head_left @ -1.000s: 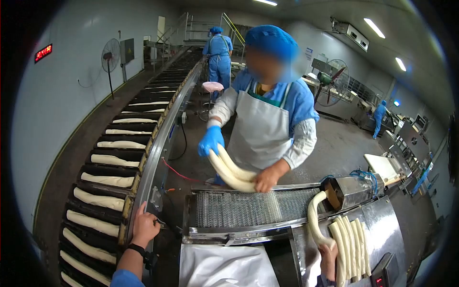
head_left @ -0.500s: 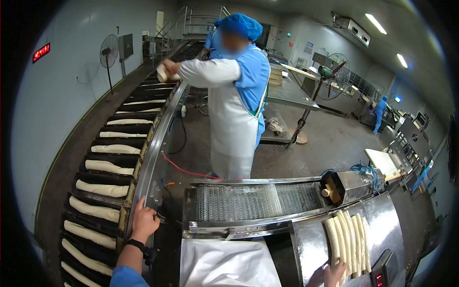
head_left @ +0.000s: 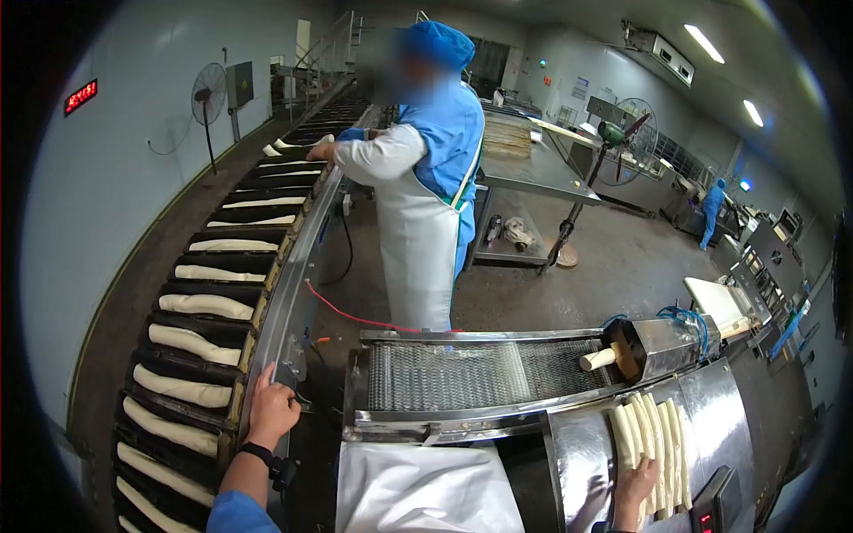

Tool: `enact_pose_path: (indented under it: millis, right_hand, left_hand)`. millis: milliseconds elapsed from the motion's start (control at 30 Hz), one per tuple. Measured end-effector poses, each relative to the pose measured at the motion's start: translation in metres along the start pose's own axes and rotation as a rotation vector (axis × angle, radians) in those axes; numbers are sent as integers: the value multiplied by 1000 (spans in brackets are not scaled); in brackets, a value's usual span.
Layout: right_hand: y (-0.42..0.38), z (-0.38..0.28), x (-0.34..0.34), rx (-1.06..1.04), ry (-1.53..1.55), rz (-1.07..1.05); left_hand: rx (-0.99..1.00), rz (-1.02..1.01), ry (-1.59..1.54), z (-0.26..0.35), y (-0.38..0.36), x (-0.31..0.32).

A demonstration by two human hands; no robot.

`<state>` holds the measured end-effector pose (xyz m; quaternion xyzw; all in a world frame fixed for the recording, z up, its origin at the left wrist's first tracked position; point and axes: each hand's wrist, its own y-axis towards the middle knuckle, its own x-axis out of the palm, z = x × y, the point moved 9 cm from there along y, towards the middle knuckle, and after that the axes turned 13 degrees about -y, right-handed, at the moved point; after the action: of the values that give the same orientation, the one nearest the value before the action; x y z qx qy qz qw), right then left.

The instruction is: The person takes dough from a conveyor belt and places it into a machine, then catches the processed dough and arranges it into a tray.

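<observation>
Long pale dough strips (head_left: 656, 435) lie side by side on a steel table (head_left: 569, 462) at the lower right. My right hand (head_left: 636, 484) is over the near part of the left strips, its fingers curled onto a dough strip; their undersides are hidden. On the left, my left hand (head_left: 274, 410) grips the metal rail (head_left: 293, 293) beside the pan conveyor, one finger stretched along it. Dark baking pans (head_left: 191, 362) run along that conveyor, many holding one dough strip (head_left: 182, 386) each. Another dough piece (head_left: 599, 359) sticks out of the steel machine (head_left: 666, 345).
A mesh belt (head_left: 480, 371) runs between my hands, with a white sheet (head_left: 422, 489) below it. A co-worker (head_left: 426, 195) in a white apron stands ahead at the pan conveyor. A display box (head_left: 713, 497) sits at the table's near edge. A red cable (head_left: 355, 316) hangs beyond the belt.
My right hand has moved forward along the dough strips. More dough has come out of the machine. The co-worker's hands have lowered to the pans, where a dough strip now lies. My left hand stays on the rail.
</observation>
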<state>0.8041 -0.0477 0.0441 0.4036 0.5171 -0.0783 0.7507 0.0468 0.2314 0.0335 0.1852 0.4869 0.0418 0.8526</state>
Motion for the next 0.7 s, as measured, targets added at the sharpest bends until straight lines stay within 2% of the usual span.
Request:
enact_pose_path:
  millis: [33,100,167,267,367,433,467,600,667,700]
  right_hand:
    - [-1,-2,6,-1,-1,-1]
    - [-6,-16,28,-65,191,-73]
    - [-5,-31,16,-60,122,-129]
    - [8,-37,31,77,33,-263]
    - [5,-39,27,189,-83,-177]
    - [3,-43,34,183,-158,-156]
    - [18,-55,36,182,-242,-146]
    - [25,-42,46,171,-265,-161]
    - [37,-45,44,183,-146,-415]
    - [68,-65,42,205,-166,-433]
  left_hand:
    - [-8,-6,5,-1,-4,0]
    - [-15,-16,8,-1,-9,0]
    - [-20,-21,14,0,-10,0]
    - [-15,-23,9,-2,11,0]
    - [-40,-34,-22,-6,10,2]
    - [-64,-55,-19,-6,10,2]
    - [-49,-78,-20,-5,41,5]
    - [-52,-73,4,-4,32,3]
    - [-48,-67,-3,-4,33,4]
    - [-23,-84,-5,-5,89,12]
